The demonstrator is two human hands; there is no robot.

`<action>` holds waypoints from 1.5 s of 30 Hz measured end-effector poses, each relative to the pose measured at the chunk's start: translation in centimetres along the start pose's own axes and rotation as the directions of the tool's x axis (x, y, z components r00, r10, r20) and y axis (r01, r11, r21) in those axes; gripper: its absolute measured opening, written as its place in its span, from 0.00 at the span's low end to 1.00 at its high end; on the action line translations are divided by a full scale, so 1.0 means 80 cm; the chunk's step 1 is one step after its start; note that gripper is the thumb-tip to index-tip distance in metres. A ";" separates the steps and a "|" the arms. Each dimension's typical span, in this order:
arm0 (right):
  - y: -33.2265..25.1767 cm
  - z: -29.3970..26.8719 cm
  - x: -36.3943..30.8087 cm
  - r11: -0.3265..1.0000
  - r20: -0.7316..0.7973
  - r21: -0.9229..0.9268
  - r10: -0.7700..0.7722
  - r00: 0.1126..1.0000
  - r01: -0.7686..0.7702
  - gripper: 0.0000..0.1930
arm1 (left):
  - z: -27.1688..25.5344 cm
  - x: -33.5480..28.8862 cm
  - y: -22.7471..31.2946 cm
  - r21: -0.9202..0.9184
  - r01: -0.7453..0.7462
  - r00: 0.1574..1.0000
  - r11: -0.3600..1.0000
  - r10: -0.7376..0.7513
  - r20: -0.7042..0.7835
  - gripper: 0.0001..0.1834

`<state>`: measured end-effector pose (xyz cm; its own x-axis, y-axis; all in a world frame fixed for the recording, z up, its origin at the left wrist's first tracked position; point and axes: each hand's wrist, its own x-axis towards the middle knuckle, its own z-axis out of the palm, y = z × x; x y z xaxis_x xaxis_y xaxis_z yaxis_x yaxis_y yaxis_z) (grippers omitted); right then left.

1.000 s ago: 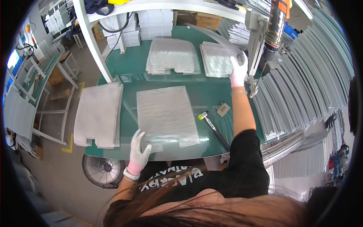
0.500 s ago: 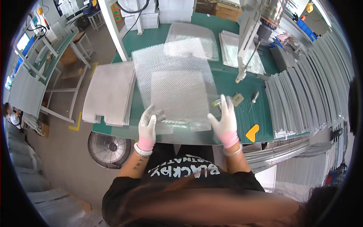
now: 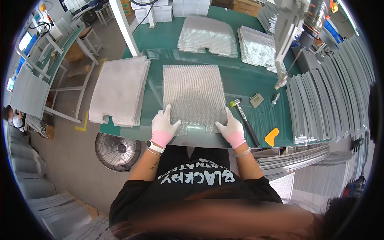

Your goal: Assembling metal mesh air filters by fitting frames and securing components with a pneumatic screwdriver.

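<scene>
A silvery, roughly square metal mesh sheet (image 3: 194, 88) lies on the green table in front of me, notched along its near edge. At its near left corner, my left hand (image 3: 164, 124), in a white glove with a pink cuff, holds the edge with the thumb on top. My right hand (image 3: 232, 128), gloved alike, grips the near right corner, thumb turned inward. The undersides of both hands' fingers are hidden. Just right of the sheet lies a hammer (image 3: 246, 122) with a yellow-green tip and black handle.
Pale sheets are stacked on the left (image 3: 120, 92); mesh stacks (image 3: 208, 36) (image 3: 260, 48) lie at the back. A small grey block (image 3: 256, 100), a screwdriver (image 3: 274, 101) and an orange scraper (image 3: 271, 137) lie right. An arm-mounted tool (image 3: 281, 78) hangs above. Frames (image 3: 320, 104) stand far right.
The tilted upper mesh sheet now sits squared over the one beneath. My right hand has come in to the corner. The hammer shows fully, and the whole view has shifted.
</scene>
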<state>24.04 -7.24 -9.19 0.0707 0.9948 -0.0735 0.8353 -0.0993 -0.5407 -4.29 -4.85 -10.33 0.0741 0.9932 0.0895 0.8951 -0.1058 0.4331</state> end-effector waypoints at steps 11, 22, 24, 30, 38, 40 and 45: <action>0.008 -0.008 0.004 0.997 0.067 0.046 -0.068 0.995 0.065 0.38 | -0.005 0.003 0.000 0.029 0.015 0.999 0.999 -0.016 0.044 0.42; 0.016 0.008 -0.005 0.987 -0.079 0.073 -0.138 0.987 0.144 0.35 | 0.003 -0.001 -0.001 0.076 -0.019 0.999 0.997 0.023 -0.044 0.43; 0.019 0.014 -0.011 0.981 -0.151 0.042 -0.181 0.972 0.189 0.32 | 0.011 -0.008 -0.002 0.077 -0.033 0.996 0.996 0.039 -0.084 0.43; 0.023 0.021 -0.009 0.961 -0.238 0.091 -0.232 0.943 0.259 0.29 | 0.004 -0.006 0.001 0.111 -0.041 0.996 0.993 0.048 -0.069 0.42; 0.026 0.022 -0.003 0.968 -0.216 0.082 -0.217 0.952 0.239 0.27 | -0.004 -0.001 0.007 0.120 -0.013 1.000 0.993 0.012 0.013 0.41; 0.020 0.018 -0.003 0.971 -0.185 0.073 -0.211 0.960 0.228 0.27 | -0.001 -0.001 0.005 0.118 -0.001 1.000 0.993 0.004 -0.023 0.41; 0.019 0.028 -0.013 0.968 -0.196 -0.090 -0.247 0.949 0.233 0.26 | 0.019 -0.009 -0.010 0.137 -0.097 0.978 0.986 0.120 -0.173 0.42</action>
<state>24.05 -8.47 -11.83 -0.0321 0.9731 0.2281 0.8743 0.1380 -0.4654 -4.38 -5.39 -12.06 0.1042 0.9500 0.2944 0.9354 -0.1942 0.2955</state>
